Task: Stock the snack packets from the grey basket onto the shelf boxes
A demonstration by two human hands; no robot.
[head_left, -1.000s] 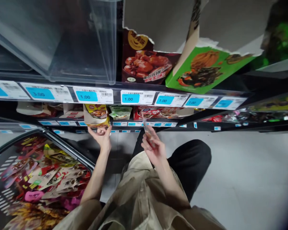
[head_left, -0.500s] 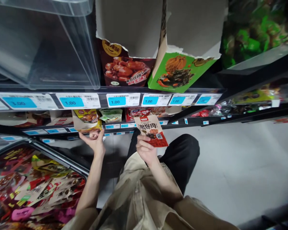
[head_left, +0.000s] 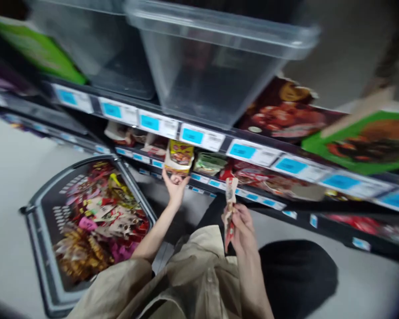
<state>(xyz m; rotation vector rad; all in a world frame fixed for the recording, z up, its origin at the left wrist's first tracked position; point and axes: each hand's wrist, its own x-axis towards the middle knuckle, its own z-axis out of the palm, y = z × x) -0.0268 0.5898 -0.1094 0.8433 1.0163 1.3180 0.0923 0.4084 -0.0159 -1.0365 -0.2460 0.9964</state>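
Observation:
My left hand (head_left: 174,188) is closed at the front of a small open display box (head_left: 179,161) with a yellow snack packet in it, on the lower shelf. Thumb and fingers grip the box's lower edge. Upright in my right hand (head_left: 241,223) is a red and beige snack packet (head_left: 230,201), now seen nearly edge-on and pinched between thumb and fingers. A green and white packet (head_left: 210,163) lies just right of the display box. Red packets (head_left: 249,173) sit further along the same shelf, behind the held packet.
A shopping basket (head_left: 40,248) full of snack packets stands on the floor at the left. Clear plastic bins (head_left: 202,75) and torn-open cartons (head_left: 369,146) fill the upper shelf, above a strip of price labels (head_left: 202,137). My bent knee (head_left: 299,274) is at the lower right.
My view has swung left, bringing the whole basket into sight. The packet in my right hand has turned from face-on to edge-on. My left hand stays at the display box.

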